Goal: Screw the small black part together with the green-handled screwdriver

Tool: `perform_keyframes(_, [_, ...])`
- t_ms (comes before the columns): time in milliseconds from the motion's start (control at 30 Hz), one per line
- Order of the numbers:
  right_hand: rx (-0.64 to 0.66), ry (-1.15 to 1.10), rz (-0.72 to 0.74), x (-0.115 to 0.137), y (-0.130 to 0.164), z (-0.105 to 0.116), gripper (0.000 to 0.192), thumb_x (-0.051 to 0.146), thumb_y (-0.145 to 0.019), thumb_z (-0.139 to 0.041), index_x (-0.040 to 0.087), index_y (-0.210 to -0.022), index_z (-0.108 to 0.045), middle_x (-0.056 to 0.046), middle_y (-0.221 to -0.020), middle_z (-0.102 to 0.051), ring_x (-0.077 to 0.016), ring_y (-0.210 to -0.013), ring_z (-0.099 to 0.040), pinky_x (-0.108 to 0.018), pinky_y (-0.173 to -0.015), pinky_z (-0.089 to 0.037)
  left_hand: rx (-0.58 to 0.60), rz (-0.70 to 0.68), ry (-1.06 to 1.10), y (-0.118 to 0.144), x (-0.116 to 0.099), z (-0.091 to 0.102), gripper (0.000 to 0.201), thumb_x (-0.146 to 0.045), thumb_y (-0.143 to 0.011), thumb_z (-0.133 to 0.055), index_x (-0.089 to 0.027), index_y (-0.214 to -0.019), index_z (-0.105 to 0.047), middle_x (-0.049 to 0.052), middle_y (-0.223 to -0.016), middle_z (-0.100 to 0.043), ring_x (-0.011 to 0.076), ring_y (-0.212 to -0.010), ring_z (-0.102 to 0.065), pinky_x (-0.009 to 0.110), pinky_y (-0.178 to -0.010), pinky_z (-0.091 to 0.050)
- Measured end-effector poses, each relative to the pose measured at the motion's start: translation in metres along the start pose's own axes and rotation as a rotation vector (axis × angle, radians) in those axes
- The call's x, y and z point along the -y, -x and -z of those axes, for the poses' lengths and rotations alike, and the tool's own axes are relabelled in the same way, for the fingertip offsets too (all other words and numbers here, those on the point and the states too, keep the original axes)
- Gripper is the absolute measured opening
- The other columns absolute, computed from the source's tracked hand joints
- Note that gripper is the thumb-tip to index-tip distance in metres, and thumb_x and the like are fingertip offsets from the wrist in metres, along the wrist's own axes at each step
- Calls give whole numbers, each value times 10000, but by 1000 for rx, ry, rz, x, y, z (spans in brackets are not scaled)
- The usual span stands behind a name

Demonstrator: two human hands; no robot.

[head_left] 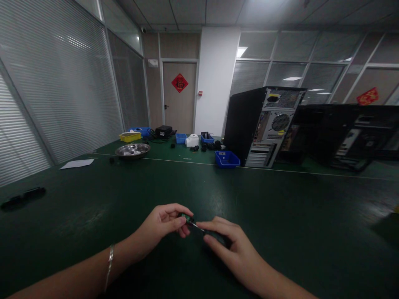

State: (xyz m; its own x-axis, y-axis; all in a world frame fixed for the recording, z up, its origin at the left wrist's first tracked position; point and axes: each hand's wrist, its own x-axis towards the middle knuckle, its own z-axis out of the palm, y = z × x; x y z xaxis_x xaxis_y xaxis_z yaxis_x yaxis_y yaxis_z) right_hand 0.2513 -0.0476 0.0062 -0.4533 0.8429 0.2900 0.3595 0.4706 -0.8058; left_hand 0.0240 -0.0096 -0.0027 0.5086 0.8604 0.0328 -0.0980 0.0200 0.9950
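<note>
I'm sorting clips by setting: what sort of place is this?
Probably an office room used for electronics work: a computer tower stands on the green table, a blue bin sits beside it, and blinds cover the glass partition.

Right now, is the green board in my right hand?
No: the left hand holds the green board; the right hand grips a tool.

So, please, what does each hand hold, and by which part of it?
The left hand pinches a small green part; exactly where along it is too small to tell. The right hand holds a thin-shafted tool by its dark handle.
</note>
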Motion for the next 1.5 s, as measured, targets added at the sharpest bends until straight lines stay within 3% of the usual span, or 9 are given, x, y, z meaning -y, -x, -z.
perform_keyframes(200, [12, 6, -3, 1, 1, 1, 276, 235, -927, -582, 248, -1182, -685, -40, -874, -658, -187, -805, -623, -290, -714, -464, 38, -11, 2, 1, 2, -3, 288, -238, -842, -676, -160, -1112, -615, 33, -823, -689, 178, -760, -650, 326, -725, -497])
perform_keyframes(333, [-6, 29, -27, 1, 2, 1, 271, 257, -931, -577, 262, -1180, -684, -40, -883, -669, -197, -820, -622, -298, -725, -472, -77, -25, 26, 1, 3, -1, 208, -232, -854, -658, -167, -1035, -577, 16, -827, -665, 162, -772, -622, 296, -713, -472])
perform_keyframes(500, [-59, 31, -35, -1, 4, 0, 266, 289, -926, -580, 268, -1166, -692, -58, -952, -709, -230, -871, -632, -316, -753, -484, -215, 42, 37, 2, -5, 1, 279, -166, -797, -709, -174, -1052, -595, 38, -1011, -643, 193, -1014, -591, 314, -895, -448])
perform_keyframes(600, [-67, 36, -44, 0, 4, 0, 263, 290, -919, -584, 261, -1154, -700, -66, -971, -716, -242, -880, -636, -328, -757, -489, -211, 51, 149, 2, -10, -1, 323, -174, -814, -693, -174, -1106, -555, 72, -1070, -653, 221, -1092, -591, 364, -991, -418])
perform_keyframes(700, [-47, 31, -30, 2, 3, 1, 264, 273, -930, -573, 254, -1164, -692, -62, -955, -711, -233, -876, -638, -334, -774, -489, -167, 57, 242, 2, -11, -3, 243, -177, -829, -684, -163, -1034, -554, 89, -1090, -646, 243, -1109, -605, 407, -1033, -405])
perform_keyframes(833, [-58, 28, -21, 3, 2, 1, 256, 258, -932, -573, 236, -1155, -696, -55, -910, -699, -217, -848, -642, -323, -761, -487, -138, 6, 132, 3, -5, -2, 214, -157, -825, -693, -174, -1011, -590, 56, -1063, -652, 215, -1063, -612, 378, -994, -429])
perform_keyframes(967, [-59, 24, -7, 3, 2, 0, 254, 261, -934, -571, 239, -1154, -696, -54, -918, -705, -215, -848, -641, -314, -750, -487, -65, 12, -7, 4, -3, -2, 270, -213, -865, -651, -192, -1131, -612, 62, -1138, -659, 199, -1082, -581, 338, -962, -413])
perform_keyframes(1133, [-62, 23, -6, 3, 2, 1, 253, 257, -938, -570, 244, -1156, -695, -52, -912, -710, -217, -846, -637, -317, -748, -489, -29, 48, -148, 5, -7, -5, 277, -267, -867, -639, -180, -1130, -640, 24, -957, -674, 161, -848, -591, 292, -779, -443])
perform_keyframes(1500, [-64, 22, 4, -1, 2, 1, 259, 251, -937, -571, 257, -1167, -691, -53, -931, -717, -215, -851, -641, -316, -750, -493, 26, 38, -98, 0, -1, -4, 294, -377, -858, -628, -144, -1037, -644, 32, -782, -677, 152, -635, -596, 299, -620, -469])
